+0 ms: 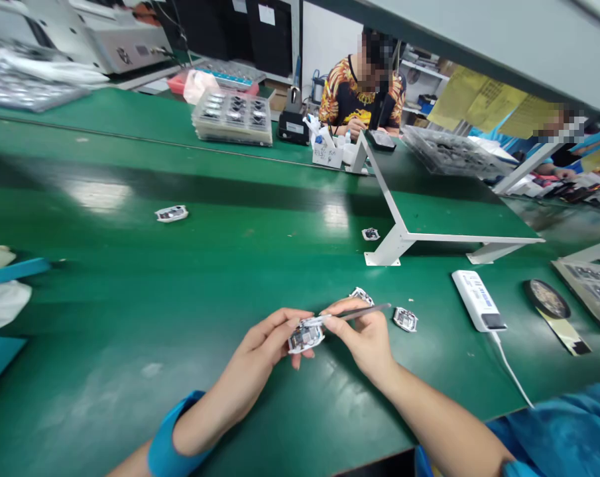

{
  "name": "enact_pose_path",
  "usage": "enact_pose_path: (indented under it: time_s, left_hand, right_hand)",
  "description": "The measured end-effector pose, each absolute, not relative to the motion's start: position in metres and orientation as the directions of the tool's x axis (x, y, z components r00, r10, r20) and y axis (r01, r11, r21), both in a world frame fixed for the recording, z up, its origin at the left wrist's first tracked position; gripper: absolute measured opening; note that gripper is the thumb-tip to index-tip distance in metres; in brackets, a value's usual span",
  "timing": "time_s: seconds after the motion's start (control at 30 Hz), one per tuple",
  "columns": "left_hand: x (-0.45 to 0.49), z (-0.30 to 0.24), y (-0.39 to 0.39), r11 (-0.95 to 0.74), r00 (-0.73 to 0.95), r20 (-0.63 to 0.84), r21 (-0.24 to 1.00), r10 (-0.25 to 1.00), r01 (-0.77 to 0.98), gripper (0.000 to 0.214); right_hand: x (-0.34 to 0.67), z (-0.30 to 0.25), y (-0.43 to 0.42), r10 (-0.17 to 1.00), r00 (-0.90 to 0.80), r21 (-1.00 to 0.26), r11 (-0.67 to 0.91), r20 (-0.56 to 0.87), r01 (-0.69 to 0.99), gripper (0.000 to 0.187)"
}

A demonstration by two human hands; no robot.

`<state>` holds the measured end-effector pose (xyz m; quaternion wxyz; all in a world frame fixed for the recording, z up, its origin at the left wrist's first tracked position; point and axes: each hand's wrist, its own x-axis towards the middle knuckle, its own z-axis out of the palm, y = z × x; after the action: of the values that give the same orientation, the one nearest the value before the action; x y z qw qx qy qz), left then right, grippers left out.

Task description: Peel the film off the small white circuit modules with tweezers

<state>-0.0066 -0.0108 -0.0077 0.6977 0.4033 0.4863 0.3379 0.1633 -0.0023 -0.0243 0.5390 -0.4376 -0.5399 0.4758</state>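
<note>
Currently both hands work just above the green bench (pixel 130 404). Left to right: the left hand (pixel 262 348) pinches one white module (pixel 305 339) between thumb and fingers, a firm, closed hold, with the module tilted toward the right hand. The right hand (pixel 364 339) is nearly closed on steel tweezers (pixel 364 313), held pen-style, their tips at the module's upper edge. A thin white strip (pixel 312 321) lies at the tips; whether they grip it, I cannot tell.

Method, as judged: brace both wrists low, keep the module still, and work with the tips shallow so that nothing on the board is scratched or bent.

Count, taking 12 o'clock as straight ahead of the hands: modules, 5 in all. Besides the 1 in hand, there is 1 module (pixel 171 213) at 10 o'clock, well apart; 1 module (pixel 362 296) at 1 o'clock, just beyond the right fingers; 1 module (pixel 370 234) at 1 o'clock, farther out; and 1 module (pixel 405 319) at 3 o'clock, just beside the right hand. Tweezers, 1. Farther right at 3 o'clock: 1 white box (pixel 479 301) with 1 white cable (pixel 508 371), then 1 round black mat (pixel 547 298). At 12 o'clock, across the bench: 1 tray (pixel 233 118) of parts.
</note>
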Motion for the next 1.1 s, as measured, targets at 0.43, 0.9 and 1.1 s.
enact_pose_path:
  time_s: [0.43, 0.9, 1.1]
  left_hand:
    - [-0.006, -0.01, -0.01, 0.426, 0.282, -0.404, 0.904, 0.87, -0.018, 0.044]
    - [-0.006, -0.005, -0.009, 0.481, 0.284, -0.461, 0.877, 0.841, -0.002, 0.043]
    - [-0.007, -0.007, -0.009, 0.452, 0.295, -0.432, 0.892, 0.852, 0.001, 0.041]
  right_hand:
    - [0.161, -0.023, -0.005, 0.947, -0.114, -0.953, 0.296, 0.301, -0.058, 0.005]
    - [0.164, -0.015, -0.005, 0.755, -0.257, -0.739, 0.651, 0.604, 0.175, 0.011]
    - [0.162, -0.018, -0.005, 0.83, -0.17, -0.833, 0.549, 0.532, 0.075, 0.009]
